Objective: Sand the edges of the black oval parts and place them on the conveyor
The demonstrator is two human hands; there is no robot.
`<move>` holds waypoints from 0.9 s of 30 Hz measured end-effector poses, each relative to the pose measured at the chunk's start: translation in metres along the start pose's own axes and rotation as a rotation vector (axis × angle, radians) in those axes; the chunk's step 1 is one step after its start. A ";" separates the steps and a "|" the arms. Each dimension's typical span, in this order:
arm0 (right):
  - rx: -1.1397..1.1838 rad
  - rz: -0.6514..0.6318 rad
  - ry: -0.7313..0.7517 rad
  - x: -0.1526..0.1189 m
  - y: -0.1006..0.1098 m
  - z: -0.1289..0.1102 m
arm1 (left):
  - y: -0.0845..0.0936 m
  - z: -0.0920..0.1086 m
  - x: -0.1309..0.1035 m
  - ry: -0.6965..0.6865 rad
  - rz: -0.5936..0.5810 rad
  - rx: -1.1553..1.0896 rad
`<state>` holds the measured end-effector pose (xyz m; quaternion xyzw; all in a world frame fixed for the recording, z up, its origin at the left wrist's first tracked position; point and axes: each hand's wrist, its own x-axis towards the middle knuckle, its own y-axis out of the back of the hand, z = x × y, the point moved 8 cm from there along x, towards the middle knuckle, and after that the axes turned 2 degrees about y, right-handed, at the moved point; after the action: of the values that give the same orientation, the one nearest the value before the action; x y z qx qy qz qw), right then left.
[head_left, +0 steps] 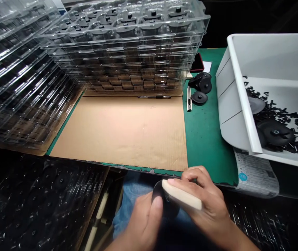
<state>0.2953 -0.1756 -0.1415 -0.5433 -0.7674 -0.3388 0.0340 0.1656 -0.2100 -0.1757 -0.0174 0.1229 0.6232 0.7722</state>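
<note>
Slanting down rightward, pale block (181,195) overlaps black disc (169,206)

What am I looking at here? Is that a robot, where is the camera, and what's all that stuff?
No robot here! These are a person's bare hands, and the one picture comes from a camera on that person's head, looking forward and down.

The left hand holds a black disc. The right hand grips a pale block against or just over it; I can't tell which.

On the green table lies a cardboard sheet, with a pen along its far edge. Behind it are stacked clear trays holding black parts. To the right are a small cutter and a white bin with little black pieces inside.
</note>
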 end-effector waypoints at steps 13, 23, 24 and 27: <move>0.127 0.011 -0.009 0.006 0.010 -0.005 | -0.025 -0.011 0.002 0.268 -0.311 -1.136; 0.141 0.183 -0.031 0.012 -0.007 -0.031 | -0.009 -0.016 0.017 0.130 -0.054 -1.153; 0.139 0.160 -0.032 0.010 -0.007 -0.032 | -0.007 -0.017 0.017 0.115 -0.035 -1.152; 0.104 0.071 -0.015 0.008 -0.008 -0.034 | -0.004 -0.019 0.018 0.094 -0.016 -1.145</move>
<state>0.2743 -0.1895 -0.1154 -0.5701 -0.7646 -0.2929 0.0685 0.1692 -0.1972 -0.1981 -0.4617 -0.2001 0.5829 0.6380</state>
